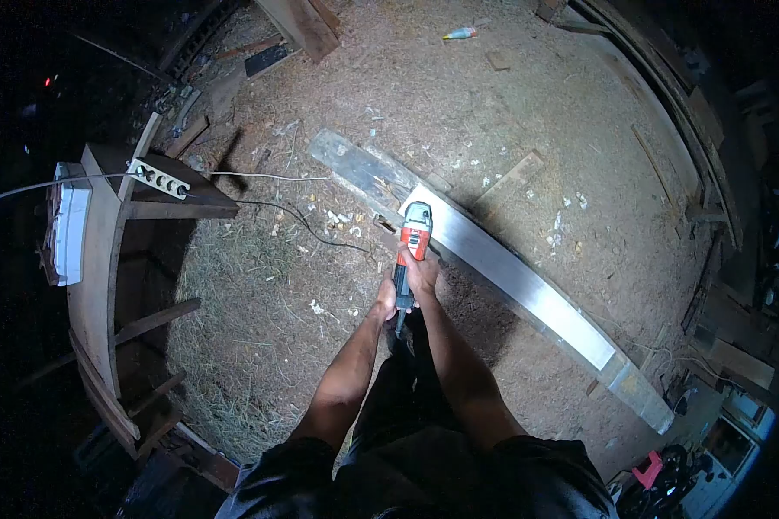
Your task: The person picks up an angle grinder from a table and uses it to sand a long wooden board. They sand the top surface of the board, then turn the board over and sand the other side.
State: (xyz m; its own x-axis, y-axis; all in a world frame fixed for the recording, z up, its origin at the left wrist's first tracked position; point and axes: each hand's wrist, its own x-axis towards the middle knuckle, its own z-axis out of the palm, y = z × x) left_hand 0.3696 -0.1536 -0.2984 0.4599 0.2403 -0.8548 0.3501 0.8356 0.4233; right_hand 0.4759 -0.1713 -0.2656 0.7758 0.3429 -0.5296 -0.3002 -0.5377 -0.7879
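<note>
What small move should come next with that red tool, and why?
Perhaps guide the red tool a little down-right along the pale strip: the left hand and right hand both hold it, and its head appears over the strip's upper-left end, though contact is unclear.

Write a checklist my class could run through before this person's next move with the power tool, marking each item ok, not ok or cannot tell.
1. Left hand and right hand both on the red-and-black handheld power tool: ok.
2. Tool switched off: cannot tell.
3. Long, pale, flat board fixed in place: cannot tell.
4. Ground free of small, pale, scattered scraps: not ok, several lie around.
5. Plugs fully seated in the white rectangular power strip: cannot tell, too small.
</note>
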